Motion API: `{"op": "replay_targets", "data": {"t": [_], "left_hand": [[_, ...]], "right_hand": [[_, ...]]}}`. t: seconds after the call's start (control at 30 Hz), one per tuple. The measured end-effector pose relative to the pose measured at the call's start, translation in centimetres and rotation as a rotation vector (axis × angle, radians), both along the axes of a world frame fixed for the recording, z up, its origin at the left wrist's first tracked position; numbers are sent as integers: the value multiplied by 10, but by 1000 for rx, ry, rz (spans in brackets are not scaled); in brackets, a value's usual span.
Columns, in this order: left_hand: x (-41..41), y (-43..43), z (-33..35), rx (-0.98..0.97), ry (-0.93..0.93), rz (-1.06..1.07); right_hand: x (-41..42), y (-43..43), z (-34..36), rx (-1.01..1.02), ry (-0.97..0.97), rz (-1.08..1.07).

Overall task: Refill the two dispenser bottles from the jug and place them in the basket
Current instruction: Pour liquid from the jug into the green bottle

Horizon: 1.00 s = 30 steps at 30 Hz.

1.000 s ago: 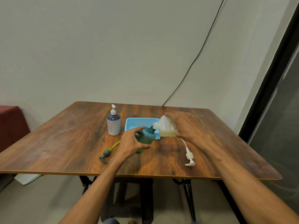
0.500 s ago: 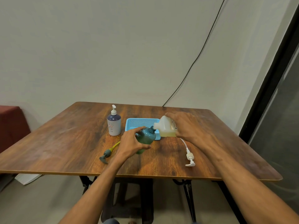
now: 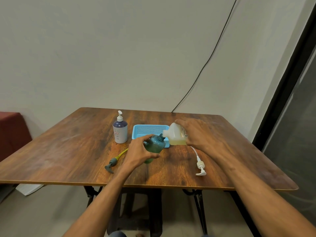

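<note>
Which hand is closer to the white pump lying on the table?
Right. The right hand, gripping the jug, is just beyond the white pump; the left hand, holding the teal bottle, sits farther left.

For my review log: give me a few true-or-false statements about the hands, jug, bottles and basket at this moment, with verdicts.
1. The left hand grips the teal bottle. True.
2. The jug stands upright on the table. False: the right hand holds it tipped, its spout at the teal bottle's neck.
3. The white-and-purple pump bottle lies in the blue basket. False: it stands upright on the table, left of the basket.
4. A grey pump and a white pump lie loose on the table. True.
</note>
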<state>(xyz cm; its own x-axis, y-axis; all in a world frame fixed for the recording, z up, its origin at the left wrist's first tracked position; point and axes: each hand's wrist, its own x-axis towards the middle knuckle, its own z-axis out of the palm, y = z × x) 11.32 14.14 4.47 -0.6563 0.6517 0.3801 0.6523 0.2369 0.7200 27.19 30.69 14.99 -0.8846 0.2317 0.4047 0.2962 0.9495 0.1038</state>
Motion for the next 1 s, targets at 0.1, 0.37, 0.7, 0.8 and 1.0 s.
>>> {"op": "replay_targets", "data": {"t": [0.1, 0.37, 0.7, 0.8, 1.0], "left_hand": [[1, 0, 1, -2, -6, -2], [0, -1, 2, 2, -8, -5], [3, -1, 1, 14, -33, -17], [3, -2, 0, 23, -49, -27], [2, -2, -1, 54, -95, -33]], "right_hand": [[0, 0, -1, 0, 3, -3], [-1, 1, 1, -5, 7, 3], [-2, 2, -5, -31, 18, 4], [-4, 3, -8, -62, 15, 3], [-3, 4, -13, -146, 67, 32]]}}
